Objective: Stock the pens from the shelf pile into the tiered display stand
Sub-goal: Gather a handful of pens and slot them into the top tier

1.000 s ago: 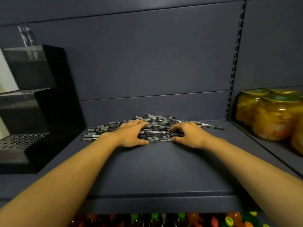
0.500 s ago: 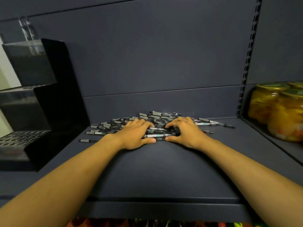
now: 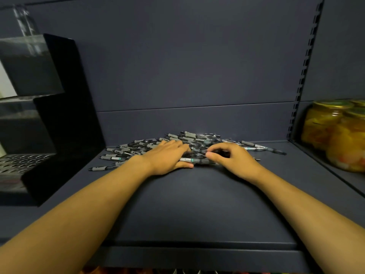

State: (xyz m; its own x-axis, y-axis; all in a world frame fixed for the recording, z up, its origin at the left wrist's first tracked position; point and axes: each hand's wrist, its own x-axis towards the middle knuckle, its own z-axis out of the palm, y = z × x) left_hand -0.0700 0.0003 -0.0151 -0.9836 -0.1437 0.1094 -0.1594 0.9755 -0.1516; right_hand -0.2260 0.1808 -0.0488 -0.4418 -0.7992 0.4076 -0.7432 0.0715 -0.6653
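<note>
Your left hand [image 3: 166, 157] lies flat on the pen pile [image 3: 177, 145], thumb under one pen [image 3: 194, 160]; your right hand [image 3: 231, 157] curls, pinching that pen's other end.

The scene is dim and cool-toned, and the matte dark blue-grey metal shelf [image 3: 193, 204] reflects almost nothing, with soft shadow pooling beneath the forearms and along its front lip. The black tiered acrylic display stand [image 3: 59, 123] at the left falls into near-total darkness on its side, while its clear front panels catch pale, smeared glare. Wide-angle distortion bows the slotted upright and stretches the edges, and the yellow glass jars of preserved fruit [image 3: 335, 131] at the right look soft and slightly blurred.
</note>
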